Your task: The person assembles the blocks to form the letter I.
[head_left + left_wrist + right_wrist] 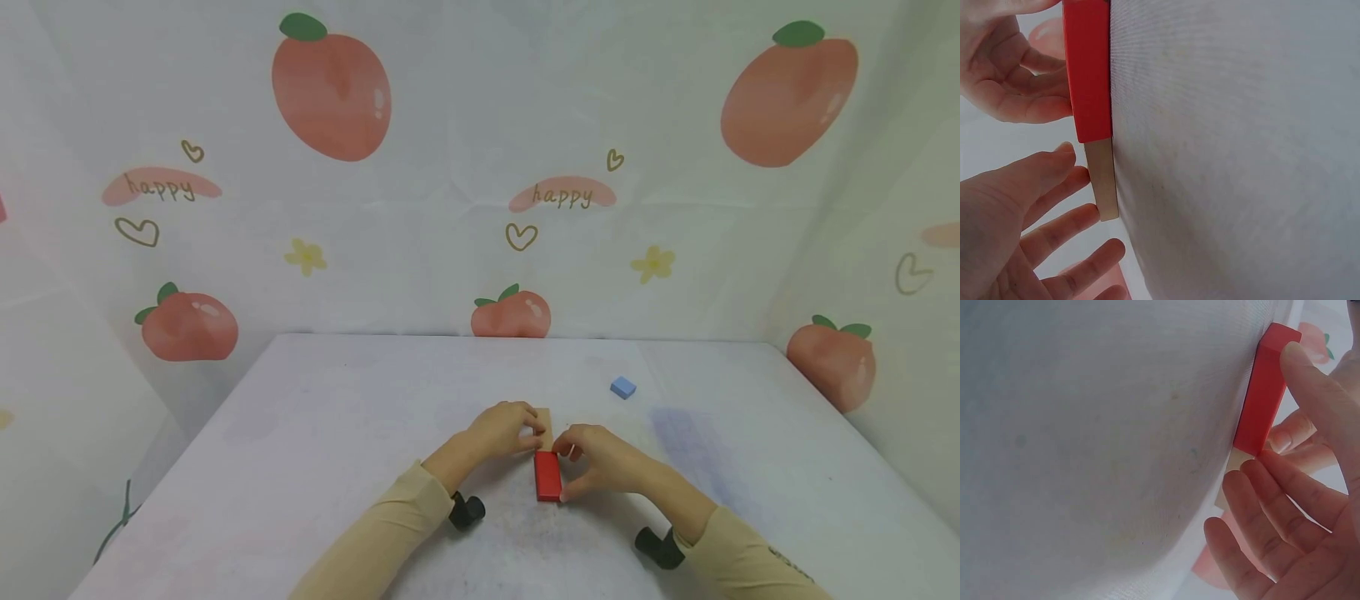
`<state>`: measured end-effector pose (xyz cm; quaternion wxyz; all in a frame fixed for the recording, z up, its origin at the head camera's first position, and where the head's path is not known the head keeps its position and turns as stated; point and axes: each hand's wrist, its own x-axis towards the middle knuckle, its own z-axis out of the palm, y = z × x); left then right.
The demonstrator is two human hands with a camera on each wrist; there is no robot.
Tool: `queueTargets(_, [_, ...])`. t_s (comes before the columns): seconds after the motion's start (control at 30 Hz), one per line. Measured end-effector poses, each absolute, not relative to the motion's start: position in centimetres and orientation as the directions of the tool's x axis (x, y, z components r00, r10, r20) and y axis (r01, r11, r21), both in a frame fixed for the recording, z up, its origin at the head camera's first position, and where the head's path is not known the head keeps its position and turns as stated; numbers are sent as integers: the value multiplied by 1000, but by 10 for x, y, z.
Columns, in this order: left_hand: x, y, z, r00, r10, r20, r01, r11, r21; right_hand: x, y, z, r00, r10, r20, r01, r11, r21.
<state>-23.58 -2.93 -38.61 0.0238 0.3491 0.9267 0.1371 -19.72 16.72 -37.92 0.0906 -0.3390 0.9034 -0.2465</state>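
A red rectangular block (548, 477) lies flat on the table, its far end against a plain wooden block (546, 425), so the two form one line. My right hand (606, 460) pinches the red block lengthwise: the thumb is at its near end and the index fingertip at the far end, by the joint. The other right fingers (1241, 487) extend beside the wooden block. From the left, my left hand (501, 429) touches the wooden block's side with its fingertips (1090, 215), the fingers loosely bent. Its thumb (1060, 159) lies close to the joint.
A small blue block (623, 387) sits farther back, right of the hands. The white table (360, 400) ends at a hanging cloth (450, 167) printed with fruit. Black wrist cameras (467, 512) hang below both wrists, close over the table.
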Motion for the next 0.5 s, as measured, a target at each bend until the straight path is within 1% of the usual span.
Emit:
queueTargets(0.27, [-235, -30, -385, -760, 648, 46, 635, 725, 266, -197, 167, -379, -753, -658, 8, -574, 651, -496])
queueTargets(0.5, [-233, -33, -383, -754, 655, 36, 644, 728, 237, -200, 170, -381, -742, -670, 21, -587, 634, -504])
